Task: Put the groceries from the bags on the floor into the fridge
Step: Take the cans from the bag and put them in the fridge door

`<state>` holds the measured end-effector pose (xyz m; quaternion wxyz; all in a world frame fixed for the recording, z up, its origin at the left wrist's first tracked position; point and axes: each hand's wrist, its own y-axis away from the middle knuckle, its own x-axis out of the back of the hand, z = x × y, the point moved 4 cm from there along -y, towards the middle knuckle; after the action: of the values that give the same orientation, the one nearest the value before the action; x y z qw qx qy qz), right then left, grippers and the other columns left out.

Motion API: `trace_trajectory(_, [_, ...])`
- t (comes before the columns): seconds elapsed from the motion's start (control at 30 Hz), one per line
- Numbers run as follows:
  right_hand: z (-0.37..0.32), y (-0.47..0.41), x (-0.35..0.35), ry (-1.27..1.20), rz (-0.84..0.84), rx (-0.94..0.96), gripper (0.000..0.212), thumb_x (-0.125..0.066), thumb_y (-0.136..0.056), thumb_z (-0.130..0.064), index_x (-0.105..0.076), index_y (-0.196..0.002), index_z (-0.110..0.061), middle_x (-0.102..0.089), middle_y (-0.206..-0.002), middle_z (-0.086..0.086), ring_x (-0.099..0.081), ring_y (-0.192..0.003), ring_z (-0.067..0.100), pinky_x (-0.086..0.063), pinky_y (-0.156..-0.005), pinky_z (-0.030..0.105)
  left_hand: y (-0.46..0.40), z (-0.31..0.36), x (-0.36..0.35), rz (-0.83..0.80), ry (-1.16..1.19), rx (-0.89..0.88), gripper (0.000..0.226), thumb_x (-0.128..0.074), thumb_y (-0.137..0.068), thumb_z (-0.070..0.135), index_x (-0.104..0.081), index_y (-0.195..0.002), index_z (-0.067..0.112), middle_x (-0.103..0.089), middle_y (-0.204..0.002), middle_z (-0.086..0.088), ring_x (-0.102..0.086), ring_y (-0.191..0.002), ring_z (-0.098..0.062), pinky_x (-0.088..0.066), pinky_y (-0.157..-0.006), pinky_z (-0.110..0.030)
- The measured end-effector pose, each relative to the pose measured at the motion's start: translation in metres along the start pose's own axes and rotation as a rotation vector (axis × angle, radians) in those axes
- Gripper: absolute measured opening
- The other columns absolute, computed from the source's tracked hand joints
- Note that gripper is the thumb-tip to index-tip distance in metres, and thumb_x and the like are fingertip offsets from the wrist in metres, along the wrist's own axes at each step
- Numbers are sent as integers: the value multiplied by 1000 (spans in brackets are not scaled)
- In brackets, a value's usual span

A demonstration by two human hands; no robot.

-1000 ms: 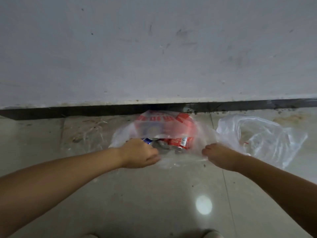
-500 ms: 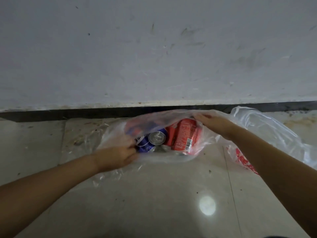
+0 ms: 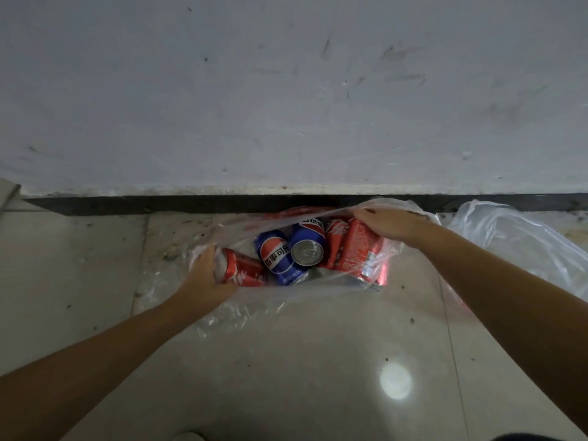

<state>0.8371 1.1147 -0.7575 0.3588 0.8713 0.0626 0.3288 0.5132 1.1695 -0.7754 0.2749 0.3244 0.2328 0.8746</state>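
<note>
Floor (image 3: 286, 377) tiles spread under our arms, with the wall (image 3: 286, 90) beyond our hands. Between our hands lies a clear bag (image 3: 286, 300), its mouth pulled wide; a second bag (image 3: 515, 237) sits just right of our right hand. Our left hand (image 3: 206, 278) pinches the near rim, our right hand (image 3: 388, 222) pinches the far rim. Inside, red cans (image 3: 359, 249) and blue cans (image 3: 276, 253) lie jumbled between both hands.

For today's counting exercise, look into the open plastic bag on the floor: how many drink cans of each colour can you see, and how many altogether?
Red cans: 3, one by the left side of the bag and two on the right.
Blue cans: 2, one lying label up and one showing its silver top.
Total: 5 cans in view; more may lie hidden underneath.
</note>
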Motion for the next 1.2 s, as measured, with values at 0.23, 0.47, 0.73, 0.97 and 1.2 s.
trace_trajectory(0.23, [-6,1,-6,165,120,-36,42,-24,-100,-47,-51,-127,-31,-63,-108,-1,-58,-82,8,-43,-68,19,-7,2,9,40,267,71,71,-81,-71,20,-39,-127,27,-54,-112,4,-57,-102,-15,-53,-80,-31])
trace_trajectory(0.47, [19,9,9,-129,285,-130,52,-23,-96,-59,-66,-99,-30,-65,-93,-1,-58,-89,14,-38,-84,31,-40,18,-3,-134,117,212,65,-74,-76,32,-43,-132,26,-53,-126,-6,-57,-107,-23,-53,-91,-46])
trace_trajectory(0.73, [47,10,4,-508,133,-140,34,-34,-101,-39,-59,-107,-16,-66,-106,19,-64,-95,29,-50,-95,48,-33,34,-28,-404,195,77,93,-63,-81,-7,-15,-146,37,-34,-139,-1,-50,-123,-26,-55,-84,-38])
trace_trajectory(0.97, [31,4,4,-76,249,-149,47,-27,-91,-66,-57,-112,-37,-66,-93,-6,-62,-87,14,-45,-89,32,-23,11,-13,-90,625,277,33,-49,-91,-3,-59,-120,9,-64,-116,-14,-64,-100,-29,-56,-77,-42])
trace_trajectory(1.2, [25,5,-3,44,336,-64,28,-43,-89,-60,-57,-97,-36,-65,-91,-5,-64,-78,10,-56,-74,31,-61,24,-6,73,179,268,7,-62,-84,25,-68,-83,21,-71,-93,-10,-69,-84,-29,-57,-83,-46])
